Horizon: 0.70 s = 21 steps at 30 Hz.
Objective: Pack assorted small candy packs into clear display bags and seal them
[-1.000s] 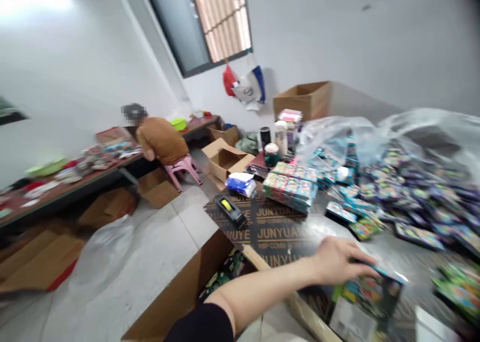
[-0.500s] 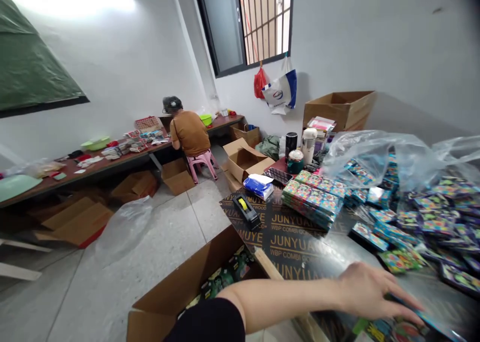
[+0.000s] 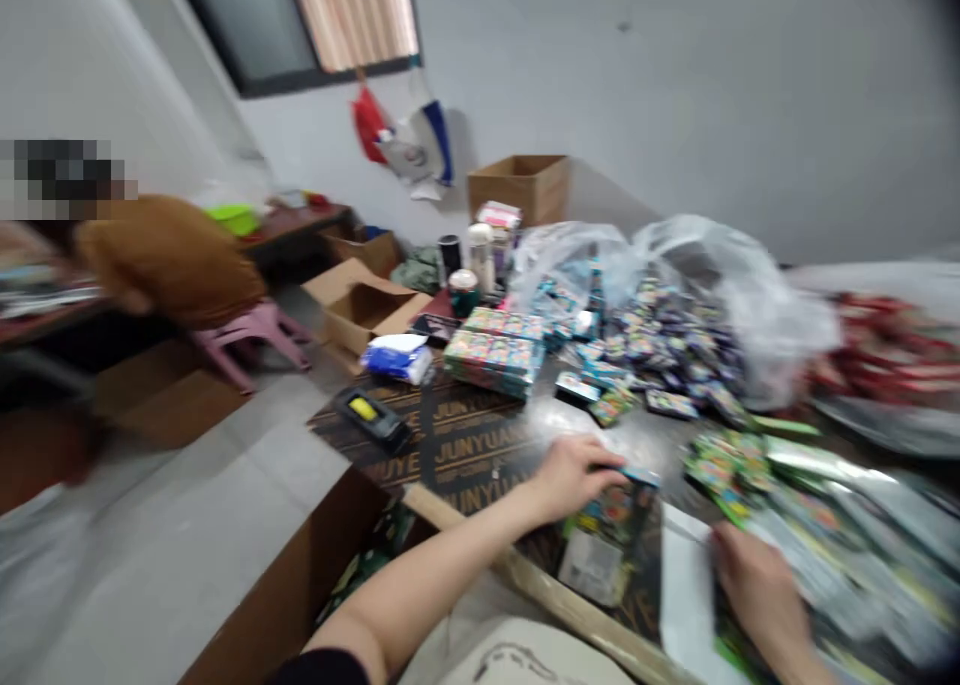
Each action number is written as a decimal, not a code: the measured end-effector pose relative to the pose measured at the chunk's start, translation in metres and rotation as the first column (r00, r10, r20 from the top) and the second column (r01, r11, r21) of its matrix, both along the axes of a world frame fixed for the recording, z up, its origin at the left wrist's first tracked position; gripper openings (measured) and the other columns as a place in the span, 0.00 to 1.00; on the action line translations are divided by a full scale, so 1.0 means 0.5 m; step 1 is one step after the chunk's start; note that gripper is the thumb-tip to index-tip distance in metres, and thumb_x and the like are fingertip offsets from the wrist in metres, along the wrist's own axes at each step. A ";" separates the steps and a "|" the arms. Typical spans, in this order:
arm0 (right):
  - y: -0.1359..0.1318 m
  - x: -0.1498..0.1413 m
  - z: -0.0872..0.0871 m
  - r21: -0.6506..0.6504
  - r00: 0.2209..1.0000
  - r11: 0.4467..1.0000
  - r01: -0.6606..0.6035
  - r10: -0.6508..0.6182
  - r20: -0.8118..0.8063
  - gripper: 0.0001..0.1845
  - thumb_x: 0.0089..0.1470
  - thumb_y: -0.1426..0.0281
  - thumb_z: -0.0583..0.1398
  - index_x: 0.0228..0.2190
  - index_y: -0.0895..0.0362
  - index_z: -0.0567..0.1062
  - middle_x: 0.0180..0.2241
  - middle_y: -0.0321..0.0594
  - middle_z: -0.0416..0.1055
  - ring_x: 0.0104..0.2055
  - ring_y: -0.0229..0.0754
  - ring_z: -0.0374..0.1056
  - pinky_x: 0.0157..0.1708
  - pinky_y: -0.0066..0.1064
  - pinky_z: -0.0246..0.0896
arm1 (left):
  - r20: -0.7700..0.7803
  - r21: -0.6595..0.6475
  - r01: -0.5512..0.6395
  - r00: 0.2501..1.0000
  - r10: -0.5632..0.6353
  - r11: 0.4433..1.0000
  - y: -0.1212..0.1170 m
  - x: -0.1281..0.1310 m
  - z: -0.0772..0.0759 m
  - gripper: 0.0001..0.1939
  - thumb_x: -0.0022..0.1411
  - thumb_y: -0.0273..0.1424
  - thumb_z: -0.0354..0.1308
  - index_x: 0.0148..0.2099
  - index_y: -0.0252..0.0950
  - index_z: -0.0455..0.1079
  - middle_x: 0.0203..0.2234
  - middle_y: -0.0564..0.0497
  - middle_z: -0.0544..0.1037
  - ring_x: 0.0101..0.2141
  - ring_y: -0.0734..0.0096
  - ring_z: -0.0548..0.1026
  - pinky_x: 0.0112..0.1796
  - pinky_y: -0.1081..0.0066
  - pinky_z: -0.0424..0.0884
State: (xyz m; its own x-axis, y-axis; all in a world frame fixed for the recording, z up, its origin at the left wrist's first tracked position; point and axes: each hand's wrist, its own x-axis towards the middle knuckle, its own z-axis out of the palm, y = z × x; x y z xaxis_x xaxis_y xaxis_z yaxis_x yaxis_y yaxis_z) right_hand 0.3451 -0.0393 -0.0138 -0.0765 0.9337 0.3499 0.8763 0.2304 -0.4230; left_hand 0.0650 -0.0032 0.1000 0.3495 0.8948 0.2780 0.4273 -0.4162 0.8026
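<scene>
"What is at the left?"

"One person (image 3: 169,260) in a brown top, on a smooth pink plastic stool (image 3: 240,340). Low in the frame is one open cardboard carton (image 3: 292,565)."

"And the middle?"

"Two hanging bags (image 3: 401,145), one red, one white and blue, are high up. Below are one black tape dispenser (image 3: 371,417), one glossy blue soft pack (image 3: 397,358), three rounded drink containers (image 3: 463,290) and one rectangular block of small boxes (image 3: 495,355)."

"Where are the hands?"

"The left hand (image 3: 577,477), just right of lower centre, pinches the blue top edge of one thin, colourful flat packet (image 3: 604,525). The right hand (image 3: 765,585), at lower right, has curled fingers by the edge of one smooth white sheet (image 3: 684,585); blur hides whether it grips it."

"What surrounds them?"

"Above the hands is a heap of dark small packs (image 3: 660,340), too many to count, by crinkled clear plastic (image 3: 697,250). Shiny green packs (image 3: 727,465) lie near the right hand, and a blurred red pile (image 3: 892,350) is at far right."
</scene>
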 end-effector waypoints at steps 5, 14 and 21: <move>0.013 -0.019 0.050 -0.066 0.947 0.980 0.188 -0.199 -0.254 0.17 0.53 0.61 0.52 0.43 0.57 0.65 0.40 0.48 0.68 0.38 0.48 0.66 0.39 0.42 0.62 | 0.051 -0.018 0.017 0.999 -0.016 1.000 0.014 0.001 -0.001 0.09 0.55 0.31 0.58 0.38 0.36 0.75 0.28 0.48 0.76 0.30 0.69 0.73 0.34 0.71 0.68; 0.015 -0.191 0.251 -0.059 0.666 0.988 -0.142 0.052 -0.744 0.25 0.50 0.66 0.59 0.51 0.51 0.63 0.30 0.37 0.73 0.33 0.40 0.69 0.37 0.34 0.65 | 0.066 -0.005 -0.005 0.998 0.006 1.000 0.000 0.015 0.009 0.08 0.55 0.30 0.58 0.39 0.37 0.73 0.33 0.49 0.78 0.34 0.67 0.74 0.36 0.70 0.68; 0.028 -0.194 0.242 -0.139 0.567 0.974 -0.177 -0.015 -0.824 0.31 0.43 0.67 0.64 0.51 0.53 0.64 0.34 0.39 0.73 0.31 0.38 0.70 0.33 0.32 0.66 | 0.073 0.000 0.021 0.997 -0.021 1.000 -0.005 0.014 0.013 0.06 0.54 0.32 0.58 0.33 0.35 0.73 0.28 0.49 0.77 0.30 0.69 0.74 0.34 0.72 0.68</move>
